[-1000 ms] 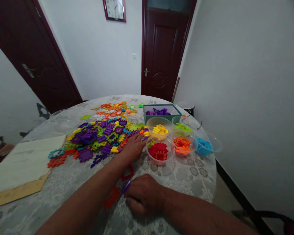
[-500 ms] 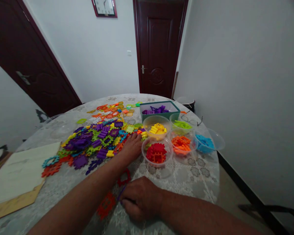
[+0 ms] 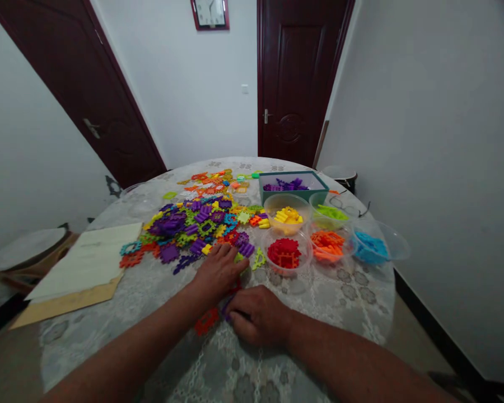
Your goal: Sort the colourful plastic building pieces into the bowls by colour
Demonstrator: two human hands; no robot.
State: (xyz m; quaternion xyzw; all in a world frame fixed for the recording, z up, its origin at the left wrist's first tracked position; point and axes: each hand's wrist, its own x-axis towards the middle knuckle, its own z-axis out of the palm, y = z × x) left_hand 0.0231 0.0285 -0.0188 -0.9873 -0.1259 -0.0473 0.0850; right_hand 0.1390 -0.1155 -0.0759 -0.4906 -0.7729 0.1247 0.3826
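Observation:
My left hand lies palm down at the near edge of a mixed pile of plastic building pieces, its fingers stretched out over them. A lime-green piece shows beside its fingertips. Close by, my right hand is closed above the tablecloth, with a purple plastic building piece sticking out from its fingers. The rest of that piece is hidden by the hand. A flat orange-red notched piece lies on the cloth just left of it. Part of a red piece shows between the hands.
Clear bowls hold sorted pieces: red, yellow, orange, lime green and blue. Behind them stands a green box of purple pieces. Paper sheets overhang the table's left edge. Glasses lie far right.
My left hand has drawn back from beside the yellow and red bowls to the pile's near edge. My right hand keeps its hold on the purple piece. The view has shifted left.

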